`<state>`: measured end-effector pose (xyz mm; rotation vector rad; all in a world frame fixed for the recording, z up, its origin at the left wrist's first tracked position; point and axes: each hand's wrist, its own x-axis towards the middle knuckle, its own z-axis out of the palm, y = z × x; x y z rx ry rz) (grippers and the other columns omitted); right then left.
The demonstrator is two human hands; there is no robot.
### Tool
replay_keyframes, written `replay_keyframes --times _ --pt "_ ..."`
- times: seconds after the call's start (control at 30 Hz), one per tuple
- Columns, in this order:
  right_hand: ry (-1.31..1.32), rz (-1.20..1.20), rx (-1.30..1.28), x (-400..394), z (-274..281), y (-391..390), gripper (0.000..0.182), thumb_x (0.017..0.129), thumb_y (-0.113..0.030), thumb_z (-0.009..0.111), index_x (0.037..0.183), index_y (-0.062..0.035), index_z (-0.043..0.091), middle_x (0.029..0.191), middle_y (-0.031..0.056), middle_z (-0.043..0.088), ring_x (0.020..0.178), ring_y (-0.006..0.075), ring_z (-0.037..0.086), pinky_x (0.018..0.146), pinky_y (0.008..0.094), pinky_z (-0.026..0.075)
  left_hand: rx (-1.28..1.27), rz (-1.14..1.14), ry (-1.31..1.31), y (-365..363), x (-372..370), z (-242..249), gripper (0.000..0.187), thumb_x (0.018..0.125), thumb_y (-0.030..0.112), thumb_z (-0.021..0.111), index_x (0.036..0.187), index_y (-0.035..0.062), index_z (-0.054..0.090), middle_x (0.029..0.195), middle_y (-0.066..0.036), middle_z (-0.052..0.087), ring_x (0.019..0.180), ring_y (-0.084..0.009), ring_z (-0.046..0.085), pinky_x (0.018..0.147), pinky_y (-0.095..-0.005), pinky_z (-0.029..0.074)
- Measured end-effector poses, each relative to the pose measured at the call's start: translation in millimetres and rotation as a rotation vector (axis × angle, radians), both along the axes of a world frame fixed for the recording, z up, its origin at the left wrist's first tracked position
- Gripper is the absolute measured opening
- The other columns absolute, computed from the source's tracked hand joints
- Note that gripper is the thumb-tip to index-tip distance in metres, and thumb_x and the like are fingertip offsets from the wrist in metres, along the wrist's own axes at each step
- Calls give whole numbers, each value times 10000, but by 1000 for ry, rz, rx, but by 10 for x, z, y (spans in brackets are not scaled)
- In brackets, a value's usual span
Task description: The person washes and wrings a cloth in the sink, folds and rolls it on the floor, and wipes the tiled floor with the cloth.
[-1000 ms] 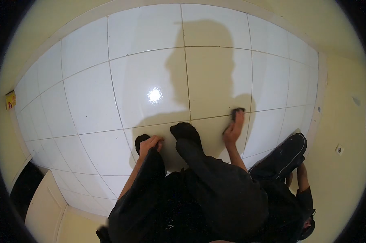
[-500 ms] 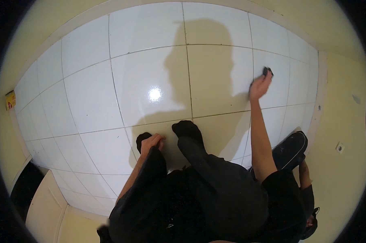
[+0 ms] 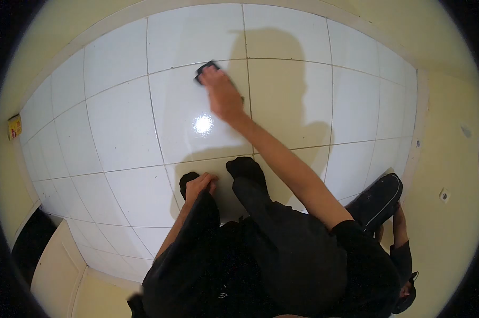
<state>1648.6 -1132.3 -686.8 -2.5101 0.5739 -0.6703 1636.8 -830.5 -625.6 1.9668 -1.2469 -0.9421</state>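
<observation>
My right hand (image 3: 222,95) reaches forward to the left across the white tiled floor (image 3: 122,127). Its fingers press on a small black flat object (image 3: 209,65), perhaps a folded cloth, which lies against the tiles near a grout line. The palm hides part of this object, and motion blurs the fingers. Beside my left foot in a black sock (image 3: 189,183), my left hand (image 3: 201,184) hangs at my left knee with loosely bent fingers. I see nothing in it. My other black-socked foot (image 3: 245,168) stands to its right.
Yellowish walls (image 3: 451,159) border the floor. At the right, another person's dark-clothed leg (image 3: 377,201) and arm (image 3: 400,228) show behind me. A small yellow box (image 3: 14,127) sits by the left wall. A pale door (image 3: 59,270) stands at lower left.
My right hand has swept from the right side of the floor to the left, past the middle, with the black object under its fingers. My left hand and feet have stayed put.
</observation>
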Motion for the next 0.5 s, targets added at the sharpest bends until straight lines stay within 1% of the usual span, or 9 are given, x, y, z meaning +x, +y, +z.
replay_keyframes --times 0.1,0.17,0.23,0.27,0.37,0.4,0.5 --pt "60 189 -23 45 94 402 458 919 -30 547 1373 -32 602 1501 137 547 1434 286 472 1239 425 327 65 8 104 10 30 32 187 820 14 676 979 112 668 852 -55 672 711 -260 694 625 -372 546" --pt "76 312 -35 20 121 523 471 916 -40 555 1385 -41 598 1518 127 536 1449 267 460 1250 415 314 60 9 100 14 42 33 180 825 24 676 977 120 672 861 -53 679 720 -254 699 630 -370 552" --pt "86 447 -30 -99 126 521 471 924 -55 561 1394 -49 596 1531 120 526 1460 250 450 1259 407 304 63 14 100 24 37 17 177 829 29 676 976 127 676 867 -50 684 726 -250 702 631 -367 556" --pt "56 504 -14 -180 120 501 457 929 -78 569 1385 -59 603 1527 117 531 1440 246 474 1248 410 319 69 17 102 33 21 -6 177 829 28 677 975 129 677 869 -49 686 728 -248 704 630 -365 556" --pt "44 686 -18 -525 98 362 460 912 -104 575 1367 -42 606 1512 144 537 1446 251 462 1245 430 310 62 17 102 18 23 3 180 831 27 678 978 133 679 870 -43 688 725 -247 702 629 -359 555" --pt "151 734 -29 -672 161 319 473 922 -95 554 1392 -50 574 1546 135 503 1456 245 449 1247 436 311 56 16 99 16 30 13 182 832 27 678 980 133 680 870 -41 688 722 -247 700 629 -357 554" --pt "249 796 -57 -1199 242 181 497 925 -91 549 1421 -56 538 1581 132 463 1464 248 440 1252 441 308 38 23 61 63 2 -55 195 826 24 677 987 134 678 850 -34 676 709 -241 690 625 -347 544"
